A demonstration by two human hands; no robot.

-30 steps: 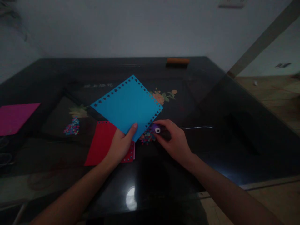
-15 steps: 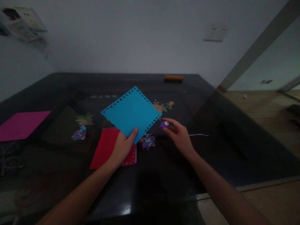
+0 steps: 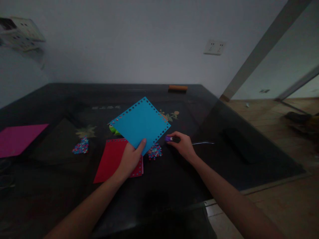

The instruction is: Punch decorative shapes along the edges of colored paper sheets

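My left hand (image 3: 133, 156) grips the lower corner of a blue sheet of paper (image 3: 143, 122), thumb on top. Small shapes are punched along three of its edges. My right hand (image 3: 183, 142) pinches a small purple craft punch (image 3: 168, 138), just right of the sheet and apart from it. Beneath my left hand lies a red sheet (image 3: 112, 156) with punched edges. Near the blue sheet's lower corner is a pile of punched paper bits (image 3: 155, 151). A green punch (image 3: 114, 129) peeks out behind the sheet's left corner.
Another pile of paper bits (image 3: 81, 146) lies to the left, and a magenta sheet (image 3: 22, 139) farther left. A brown roll (image 3: 177, 88) is at the table's back edge. A thin white strip (image 3: 203, 143) lies right of my right hand.
My right hand has turned the purple punch and moved it slightly lower. The green punch has come into view behind the blue sheet. The camera view has shifted a little.
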